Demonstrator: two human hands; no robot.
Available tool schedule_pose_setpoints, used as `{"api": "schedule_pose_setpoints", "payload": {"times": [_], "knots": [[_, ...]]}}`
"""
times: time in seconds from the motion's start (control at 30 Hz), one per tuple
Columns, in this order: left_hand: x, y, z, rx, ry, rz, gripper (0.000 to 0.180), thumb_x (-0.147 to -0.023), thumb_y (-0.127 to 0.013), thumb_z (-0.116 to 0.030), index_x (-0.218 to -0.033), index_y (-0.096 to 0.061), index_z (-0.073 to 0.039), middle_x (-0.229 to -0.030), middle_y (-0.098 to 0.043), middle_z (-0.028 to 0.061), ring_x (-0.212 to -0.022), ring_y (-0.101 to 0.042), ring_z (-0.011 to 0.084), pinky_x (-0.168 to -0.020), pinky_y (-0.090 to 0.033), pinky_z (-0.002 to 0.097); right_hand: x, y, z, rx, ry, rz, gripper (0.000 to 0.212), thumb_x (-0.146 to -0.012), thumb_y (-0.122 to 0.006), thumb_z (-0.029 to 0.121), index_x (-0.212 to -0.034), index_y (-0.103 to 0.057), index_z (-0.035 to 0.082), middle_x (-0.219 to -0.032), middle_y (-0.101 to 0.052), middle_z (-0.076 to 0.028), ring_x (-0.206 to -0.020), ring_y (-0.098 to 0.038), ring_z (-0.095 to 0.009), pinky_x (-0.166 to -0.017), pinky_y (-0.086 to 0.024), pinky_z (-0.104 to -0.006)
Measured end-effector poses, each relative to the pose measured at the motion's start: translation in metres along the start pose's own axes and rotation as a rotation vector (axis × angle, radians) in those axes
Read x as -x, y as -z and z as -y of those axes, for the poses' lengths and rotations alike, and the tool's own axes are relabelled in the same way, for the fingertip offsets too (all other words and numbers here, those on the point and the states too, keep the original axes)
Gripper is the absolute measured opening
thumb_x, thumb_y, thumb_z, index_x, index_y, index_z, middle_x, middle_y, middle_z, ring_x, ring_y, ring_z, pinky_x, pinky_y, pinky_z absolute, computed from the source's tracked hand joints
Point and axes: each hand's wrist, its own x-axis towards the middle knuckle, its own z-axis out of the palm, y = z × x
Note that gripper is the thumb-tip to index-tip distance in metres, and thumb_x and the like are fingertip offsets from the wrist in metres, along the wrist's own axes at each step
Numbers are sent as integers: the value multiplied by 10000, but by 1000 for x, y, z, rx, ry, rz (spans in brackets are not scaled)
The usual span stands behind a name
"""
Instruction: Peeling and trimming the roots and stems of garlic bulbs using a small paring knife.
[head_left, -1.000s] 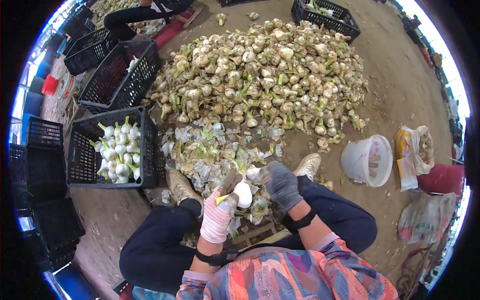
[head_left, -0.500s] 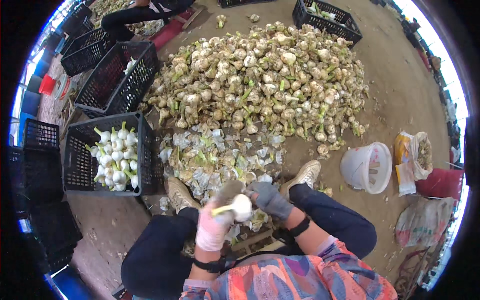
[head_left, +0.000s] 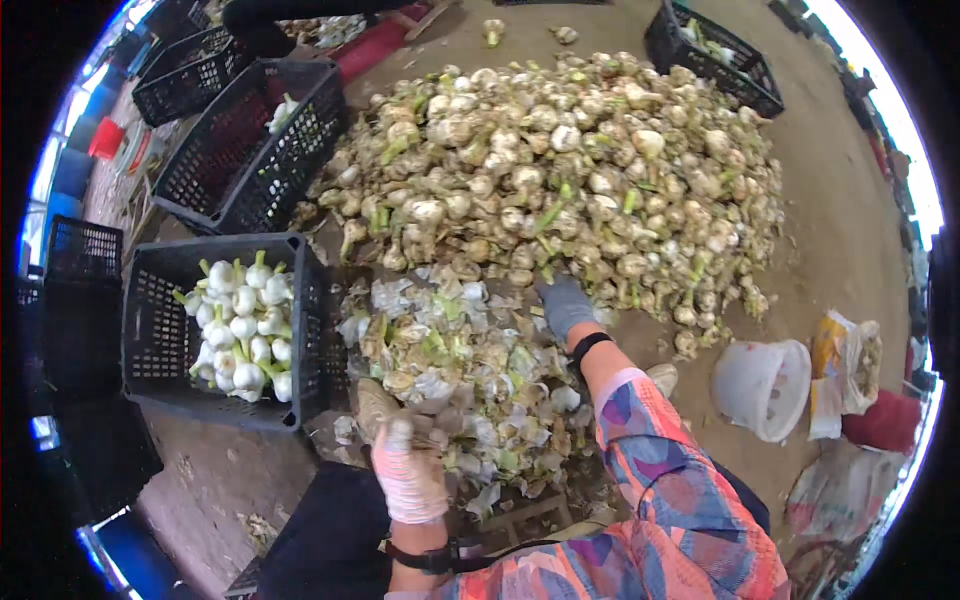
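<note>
My right hand (head_left: 566, 306), in a grey glove, reaches forward to the near edge of a large heap of untrimmed garlic bulbs (head_left: 560, 150). Its fingertips are against the heap, partly hidden, so their grip does not show. My left hand (head_left: 410, 465), in a pale pink-and-white glove with brownish fingers, is low above my left shoe. Its blurred fingers blend with the peelings behind, and no white bulb shows in it. Between and beyond my hands lies a pile of papery garlic skins (head_left: 440, 350). Clean white garlic bulbs (head_left: 245, 320) with green stems lie in a black crate (head_left: 150, 380) at left.
Another black crate (head_left: 190, 170) with a few bulbs stands beyond. A third crate (head_left: 715, 55) sits behind the heap. At right are a white bucket (head_left: 755, 390), an open sack (head_left: 862, 370) and a red object (head_left: 885, 420). Someone's dark-clothed leg (head_left: 255, 20) shows at far left.
My right hand has moved forward from beside the left hand to the heap's edge. The white bulb seen at my left hand no longer shows there. The view has shifted somewhat.
</note>
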Motion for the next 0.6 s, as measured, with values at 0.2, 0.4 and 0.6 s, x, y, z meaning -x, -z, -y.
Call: {"api": "schedule_pose_setpoints", "payload": {"times": [0.2,0.4,0.6], "knots": [[-15,22,40,-231,309,101,420,-919,-599,-205,-1285,-507,-21,-1107,-626,100,-903,-644,204,-727,-542,322,58,1,27,-390,374,-204,562,-802,-634,157,-1345,-492,181,-1134,-596,-180,-1005,-602,-365,-809,-521,-436],[19,-5,43,-320,289,281,507,-881,-629,-190,-1320,-468,7,-1180,-594,108,-1039,-586,186,-861,-498,303,203,74,100,-593,437,-236,574,-796,-526,27,-1364,-439,43,-1153,-604,-149,-1017,-614,-304,-829,-516,-385],[45,-5,42,-566,-198,477,547,-787,-679,7,-1298,-485,19,-1209,-589,106,-1059,-581,172,-907,-478,308,245,109,76,-1699,186,-93,452,-848,-621,100,-1279,-522,7,-1122,-622,-144,-988,-622,-175,-811,-517,-314]]}}
